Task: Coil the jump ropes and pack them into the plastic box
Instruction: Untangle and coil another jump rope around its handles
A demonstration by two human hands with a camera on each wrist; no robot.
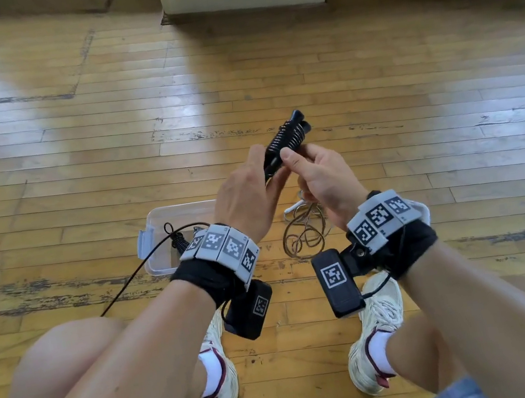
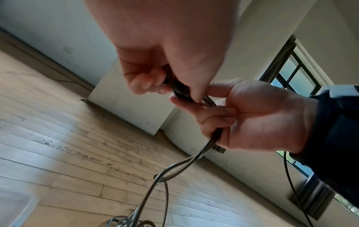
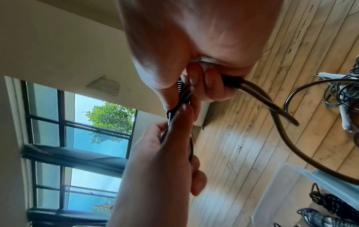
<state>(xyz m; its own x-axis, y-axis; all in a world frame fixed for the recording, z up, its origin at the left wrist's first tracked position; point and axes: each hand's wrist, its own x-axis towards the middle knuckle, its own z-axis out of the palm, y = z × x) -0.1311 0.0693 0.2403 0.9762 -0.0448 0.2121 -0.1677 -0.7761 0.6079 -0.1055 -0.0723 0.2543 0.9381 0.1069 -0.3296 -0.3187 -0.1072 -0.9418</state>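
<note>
Both hands, left (image 1: pixel 246 194) and right (image 1: pixel 321 175), grip one black jump rope (image 1: pixel 286 141) above the floor (image 1: pixel 71 144). The plastic box (image 1: pixel 158 247) sits left of a loose rope pile (image 1: pixel 304 230). Only the right wrist view shows coiled ropes (image 3: pixel 328 204) in that box; the left wrist blocks them from above.

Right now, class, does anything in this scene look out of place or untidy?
Yes: a loose tangle of brownish jump rope sprawls on the worn wooden floor beside the clear plastic box, uncoiled.

Left grip (image 1: pixel 246 191): raised before the knees, fingers curled, pinching. Right grip (image 1: pixel 323 178): level with it, just beside, thumb up, fingers curled. Both forearms bare, wrists banded.
</note>
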